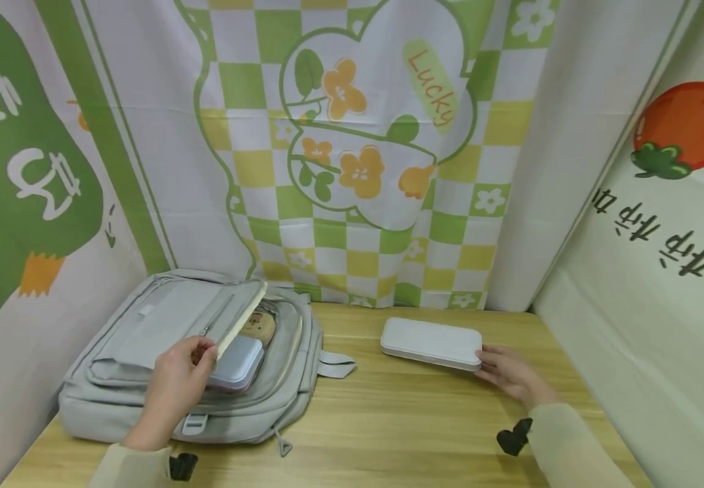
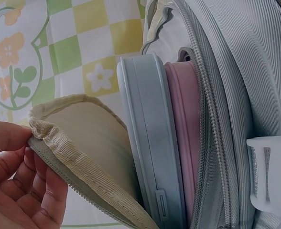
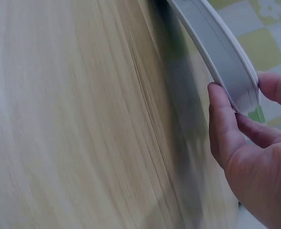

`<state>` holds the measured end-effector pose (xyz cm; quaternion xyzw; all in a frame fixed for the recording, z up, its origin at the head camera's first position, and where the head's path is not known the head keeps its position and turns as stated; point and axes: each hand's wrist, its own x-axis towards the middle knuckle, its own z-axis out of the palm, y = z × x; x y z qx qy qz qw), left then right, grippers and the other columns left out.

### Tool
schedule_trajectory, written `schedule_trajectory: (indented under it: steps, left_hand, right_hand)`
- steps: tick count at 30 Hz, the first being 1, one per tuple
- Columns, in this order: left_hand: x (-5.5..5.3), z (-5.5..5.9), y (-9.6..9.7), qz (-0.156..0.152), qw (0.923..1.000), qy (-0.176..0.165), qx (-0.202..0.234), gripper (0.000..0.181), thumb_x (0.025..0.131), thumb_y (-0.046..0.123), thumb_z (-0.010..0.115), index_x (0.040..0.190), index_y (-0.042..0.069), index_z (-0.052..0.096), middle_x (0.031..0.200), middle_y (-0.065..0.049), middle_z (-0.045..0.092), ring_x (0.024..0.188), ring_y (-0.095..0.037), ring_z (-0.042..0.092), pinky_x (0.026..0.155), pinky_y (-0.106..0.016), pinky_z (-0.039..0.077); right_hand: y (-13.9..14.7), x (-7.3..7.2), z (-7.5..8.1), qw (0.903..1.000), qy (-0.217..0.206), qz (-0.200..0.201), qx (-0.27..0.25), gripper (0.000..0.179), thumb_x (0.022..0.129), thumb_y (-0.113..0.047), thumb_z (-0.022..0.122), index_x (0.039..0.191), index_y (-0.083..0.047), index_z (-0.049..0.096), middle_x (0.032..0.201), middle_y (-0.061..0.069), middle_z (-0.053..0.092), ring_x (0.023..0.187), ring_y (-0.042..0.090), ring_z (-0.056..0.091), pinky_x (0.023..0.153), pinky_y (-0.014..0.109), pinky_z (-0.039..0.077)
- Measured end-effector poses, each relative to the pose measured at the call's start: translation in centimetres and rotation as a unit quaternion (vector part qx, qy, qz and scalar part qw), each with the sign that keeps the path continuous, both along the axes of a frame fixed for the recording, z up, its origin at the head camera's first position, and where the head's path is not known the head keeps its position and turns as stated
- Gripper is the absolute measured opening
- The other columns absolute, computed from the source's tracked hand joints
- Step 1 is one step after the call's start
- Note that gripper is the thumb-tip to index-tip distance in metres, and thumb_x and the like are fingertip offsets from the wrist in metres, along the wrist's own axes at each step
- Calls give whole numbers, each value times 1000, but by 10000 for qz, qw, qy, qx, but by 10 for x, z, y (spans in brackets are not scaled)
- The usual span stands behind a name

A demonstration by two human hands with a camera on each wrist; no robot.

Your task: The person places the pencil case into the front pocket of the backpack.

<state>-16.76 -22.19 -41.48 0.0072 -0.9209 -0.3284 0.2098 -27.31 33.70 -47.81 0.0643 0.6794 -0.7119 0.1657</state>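
Observation:
A grey backpack [image 1: 144,393] lies on the left of the table with its front compartment unzipped. My left hand [image 1: 176,386] pinches the edge of the compartment's flap [image 2: 83,162] and holds it away from the bag. Inside sit a light blue case [image 2: 152,143] and, against it, a pink case [image 2: 184,129]. A brown item with a small face on it [image 1: 259,327] shows behind them. On the right, my right hand [image 1: 507,371] grips a white rectangular case [image 1: 431,342] by its right end, thumb on one face and fingers on the other. A shadow lies beneath that case.
The wooden table [image 1: 388,427] runs between the bag and the right side. A grey strap [image 1: 336,364] and a zipper pull [image 1: 283,444] stick out from the bag. Printed cloth [image 1: 340,244] hangs behind the table and at both sides.

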Motion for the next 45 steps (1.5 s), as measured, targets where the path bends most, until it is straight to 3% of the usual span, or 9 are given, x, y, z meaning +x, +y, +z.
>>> schedule_trajectory:
  steps: [9, 18, 27, 34, 45]
  left_hand:
    - [-2, 0, -2, -51, 9999, -92, 62, 15, 101, 8, 65, 104, -6, 71, 84, -6, 69, 74, -21, 61, 63, -35, 48]
    - [0, -1, 0, 1, 10000, -4, 74, 12, 100, 7, 65, 101, -4, 71, 82, -6, 67, 72, -19, 59, 61, -33, 46]
    - [0, -1, 1, 56, 9998, 180, 62, 9, 98, 4, 65, 98, -3, 71, 80, -6, 66, 70, -18, 57, 60, -32, 46]
    - [-1, -3, 0, 65, 9998, 163, 60, 9, 98, 5, 65, 98, -2, 71, 79, -6, 65, 69, -18, 56, 59, -31, 45]
    - [1, -2, 0, 65, 9998, 139, 137, 9, 99, 5, 65, 98, -2, 70, 79, -6, 66, 69, -18, 57, 58, -29, 45]
  right_hand:
    - [-30, -1, 5, 9993, 281, 213, 108, 69, 109, -7, 48, 153, 22, 3, 134, 24, 49, 102, 11, 60, 93, 33, 54]
    - [-75, 0, 16, 9989, 408, 241, -10, 64, 108, -4, 48, 151, 25, 9, 122, 18, 56, 98, 12, 61, 86, 30, 55]
    - [-118, -2, 19, 9983, 522, 182, -181, 62, 107, -2, 49, 150, 24, 14, 122, 18, 55, 98, 15, 62, 87, 30, 55]
    - [-157, -7, 15, 9981, 518, -14, -341, 55, 105, 2, 51, 148, 24, 24, 111, 16, 60, 91, 15, 63, 79, 27, 55]
    - [-214, -11, 15, 9960, 699, -247, -494, 53, 103, 1, 55, 146, 23, 33, 113, 24, 63, 86, 17, 67, 83, 32, 58]
